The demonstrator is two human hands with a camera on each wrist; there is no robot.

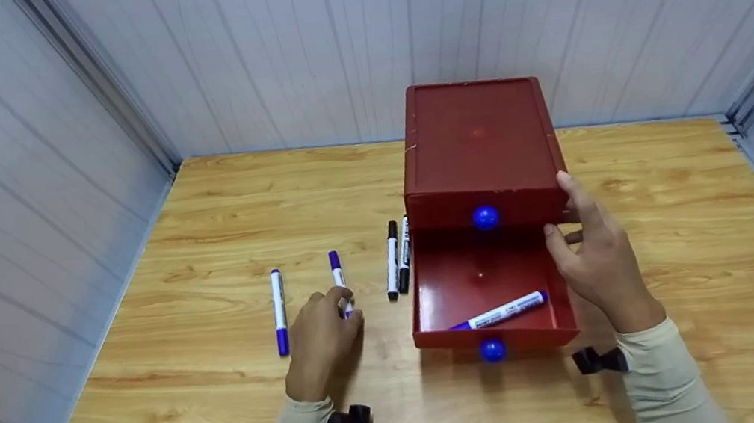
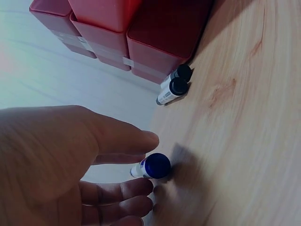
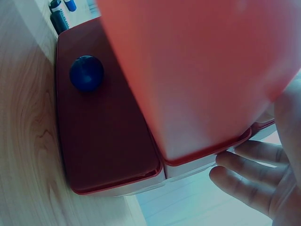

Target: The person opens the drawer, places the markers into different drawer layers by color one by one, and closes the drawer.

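A blue-capped marker (image 1: 336, 269) lies on the table, and my left hand (image 1: 321, 334) reaches over its near end. In the left wrist view, thumb and fingers stand on either side of that marker's blue end (image 2: 157, 165), with a gap showing. My right hand (image 1: 598, 260) is at the right side of a red drawer cabinet (image 1: 478, 135), index fingertip at its front corner and thumb beside the pulled-out drawer (image 1: 450, 291). Inside this drawer lies another blue marker (image 1: 508, 310). In the right wrist view, the right fingers (image 3: 249, 165) extend along the cabinet's side.
A second blue marker (image 1: 278, 310) lies left of the left hand. Two black-capped markers, one of them this marker (image 1: 392, 260), lie against the cabinet's left side. Beneath the pulled-out drawer is a closed drawer with a blue knob (image 3: 86, 73). Pale walls (image 1: 291, 51) enclose the table.
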